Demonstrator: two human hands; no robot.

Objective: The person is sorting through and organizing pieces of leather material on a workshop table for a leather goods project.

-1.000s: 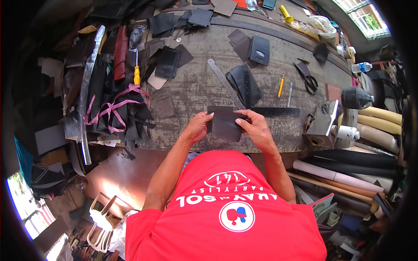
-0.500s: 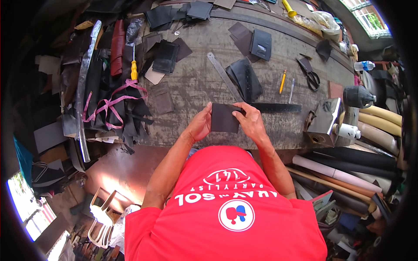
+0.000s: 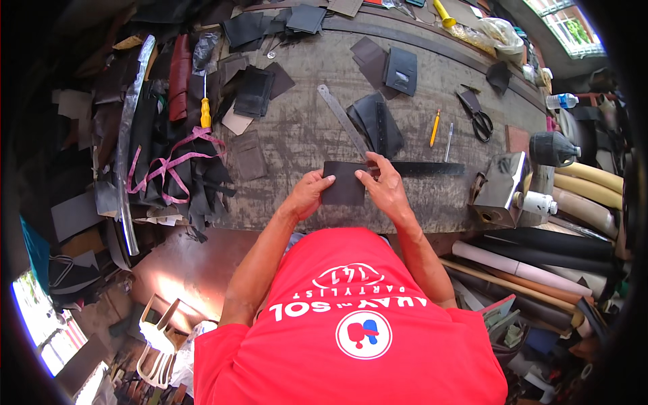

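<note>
The dark leather piece (image 3: pixel 344 189) is above the near edge of the table (image 3: pixel 287 145), in front of the person's red shirt (image 3: pixel 358 283), and both hands have it. The left hand (image 3: pixel 308 194) is clamped on its left side, with the thumb lying on the upper face. The right hand (image 3: pixel 387 190) has its grip also closed on the piece, near the upper right corner, thumb on top; the fingers below it I cannot see well. Just beyond the right hand, a steel ruler (image 3: pixel 341 118) lies slanting, its lower end close to the fingertips, and beside it there are some black leather sheets (image 3: pixel 364 116). A black bar (image 3: pixel 428 169) extends along the table to the right of this hand. Farther to the right I see a yellow pencil (image 3: pixel 435 128), a thin pen (image 3: pixel 449 143) and a pair of scissors (image 3: pixel 482 126), all apart from each other. On the left side, a pink measuring tape (image 3: pixel 164 164) lies in loops over dark scraps, near a screwdriver (image 3: pixel 206 113) with yellow handle. A metal can (image 3: pixel 499 196) is at the right edge of the table.
</note>
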